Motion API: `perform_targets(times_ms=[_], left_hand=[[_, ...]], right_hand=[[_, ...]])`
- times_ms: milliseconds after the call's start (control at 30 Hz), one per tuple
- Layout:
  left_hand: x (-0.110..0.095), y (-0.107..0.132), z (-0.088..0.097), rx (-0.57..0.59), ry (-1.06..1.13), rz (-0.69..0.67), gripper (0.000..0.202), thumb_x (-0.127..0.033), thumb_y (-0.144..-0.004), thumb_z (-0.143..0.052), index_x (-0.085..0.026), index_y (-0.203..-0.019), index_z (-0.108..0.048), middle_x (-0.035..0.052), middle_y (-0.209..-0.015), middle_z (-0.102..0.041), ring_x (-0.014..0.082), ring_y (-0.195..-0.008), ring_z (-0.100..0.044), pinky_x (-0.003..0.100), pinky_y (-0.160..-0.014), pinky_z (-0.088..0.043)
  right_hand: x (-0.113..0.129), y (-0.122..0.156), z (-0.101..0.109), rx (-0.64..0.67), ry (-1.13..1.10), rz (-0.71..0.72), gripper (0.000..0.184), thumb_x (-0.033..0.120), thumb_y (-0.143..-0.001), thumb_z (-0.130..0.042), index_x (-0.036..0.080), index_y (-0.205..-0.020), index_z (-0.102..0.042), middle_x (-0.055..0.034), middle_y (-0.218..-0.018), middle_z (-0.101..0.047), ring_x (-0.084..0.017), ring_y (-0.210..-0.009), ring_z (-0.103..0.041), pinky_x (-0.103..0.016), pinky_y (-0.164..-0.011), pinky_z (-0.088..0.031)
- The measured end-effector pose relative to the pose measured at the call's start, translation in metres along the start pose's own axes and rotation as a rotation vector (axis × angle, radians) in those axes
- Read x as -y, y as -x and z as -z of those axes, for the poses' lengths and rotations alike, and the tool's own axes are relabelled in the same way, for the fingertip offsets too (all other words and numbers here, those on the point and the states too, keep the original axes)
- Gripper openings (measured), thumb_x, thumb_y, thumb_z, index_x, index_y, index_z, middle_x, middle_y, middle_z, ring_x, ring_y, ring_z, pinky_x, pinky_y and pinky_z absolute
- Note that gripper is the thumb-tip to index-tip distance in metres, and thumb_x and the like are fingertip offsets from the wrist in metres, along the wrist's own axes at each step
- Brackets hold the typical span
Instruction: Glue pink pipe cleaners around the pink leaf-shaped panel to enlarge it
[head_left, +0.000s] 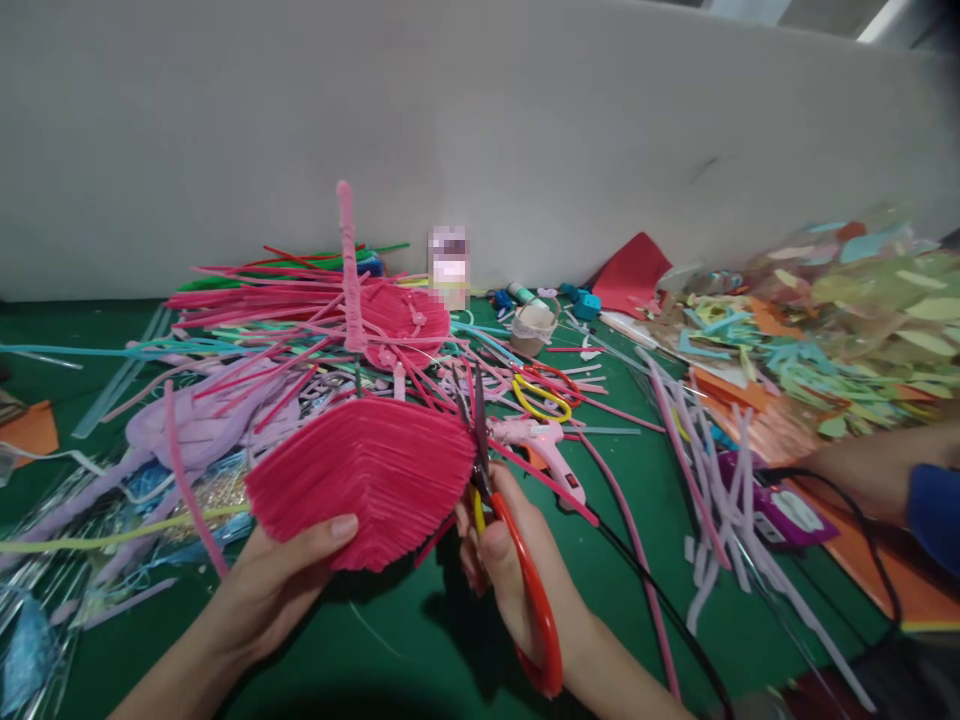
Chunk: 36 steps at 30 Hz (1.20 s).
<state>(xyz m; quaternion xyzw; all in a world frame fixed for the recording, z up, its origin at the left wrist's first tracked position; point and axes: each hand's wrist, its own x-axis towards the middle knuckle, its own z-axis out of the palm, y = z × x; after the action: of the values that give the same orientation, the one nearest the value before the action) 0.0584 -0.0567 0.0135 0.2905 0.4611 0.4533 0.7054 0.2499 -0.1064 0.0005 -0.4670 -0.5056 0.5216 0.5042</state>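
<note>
My left hand (292,570) grips a leaf-shaped piece made of red-pink pipe cleaners (367,480), with the thumb on its front face and the other fingers behind. In my right hand (525,560) is a pair of scissors (536,610) with red and yellow handles. The scissor blades point up and sit at the right edge of the leaf-shaped piece; whether they cut into it I cannot tell. Behind the piece, a pink pipe-cleaner stem (349,270) stands upright beside a round pink piece (405,325).
A pink glue gun (544,445) with a black cord lies right of the scissors. Loose pink pipe cleaners (247,300) and a purple shape (210,415) are at left. Further right are lilac pipe cleaners (739,500), a purple box (787,515), paper scraps and another person's arm (862,470).
</note>
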Motion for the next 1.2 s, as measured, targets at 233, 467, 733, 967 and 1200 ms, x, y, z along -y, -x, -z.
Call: perform_targets(times_ms=[233,467,733,967,1200], left_hand=[[0.003,-0.003,0.004,0.011,-0.010,-0.030,0.072,-0.018,-0.056,-0.085,-0.023,-0.125,-0.062,0.0076,-0.095,-0.078,0.0315,-0.090,-0.072,0.038,-0.075,-0.062],[0.002,-0.004,0.001,0.007,0.017,-0.102,0.076,-0.012,-0.056,-0.085,-0.026,-0.126,-0.061,0.0037,-0.093,-0.078,0.0263,-0.078,-0.074,0.032,-0.066,-0.063],[0.001,-0.001,-0.006,0.011,0.049,-0.185,0.077,-0.004,-0.061,-0.080,-0.025,-0.132,-0.055,0.0010,-0.087,-0.079,0.0224,-0.076,-0.074,0.029,-0.067,-0.063],[0.003,-0.002,-0.006,0.012,0.032,-0.182,0.070,-0.005,-0.062,-0.079,-0.021,-0.128,-0.059,0.0059,-0.096,-0.077,0.0215,-0.077,-0.074,0.028,-0.069,-0.062],[0.001,0.000,-0.011,0.011,0.044,-0.174,0.075,-0.006,-0.059,-0.082,-0.023,-0.128,-0.058,0.0037,-0.093,-0.078,0.0213,-0.077,-0.074,0.028,-0.068,-0.062]], right_hand=[[0.001,0.000,0.002,-0.016,0.103,-0.025,0.048,0.070,-0.086,-0.040,0.024,-0.096,-0.044,0.0037,-0.068,-0.043,-0.011,-0.052,-0.042,-0.024,-0.044,-0.034],[-0.004,0.001,0.000,-0.077,0.191,-0.060,0.042,0.065,-0.090,-0.038,0.023,-0.093,-0.044,0.0056,-0.063,-0.045,-0.009,-0.047,-0.041,-0.022,-0.043,-0.031],[-0.001,0.000,-0.002,-0.130,0.338,-0.140,0.041,0.063,-0.093,-0.033,0.023,-0.085,-0.041,0.0068,-0.056,-0.045,-0.009,-0.041,-0.045,-0.021,-0.041,-0.029],[-0.003,-0.001,-0.004,-0.157,0.328,-0.189,0.041,0.063,-0.093,-0.031,0.024,-0.084,-0.041,0.0072,-0.056,-0.046,-0.010,-0.035,-0.047,-0.021,-0.038,-0.030],[0.005,-0.002,-0.006,-0.207,0.567,-0.174,0.041,0.056,-0.097,-0.025,0.024,-0.078,-0.041,0.0038,-0.052,-0.049,-0.014,-0.045,-0.049,-0.024,-0.047,-0.030]])
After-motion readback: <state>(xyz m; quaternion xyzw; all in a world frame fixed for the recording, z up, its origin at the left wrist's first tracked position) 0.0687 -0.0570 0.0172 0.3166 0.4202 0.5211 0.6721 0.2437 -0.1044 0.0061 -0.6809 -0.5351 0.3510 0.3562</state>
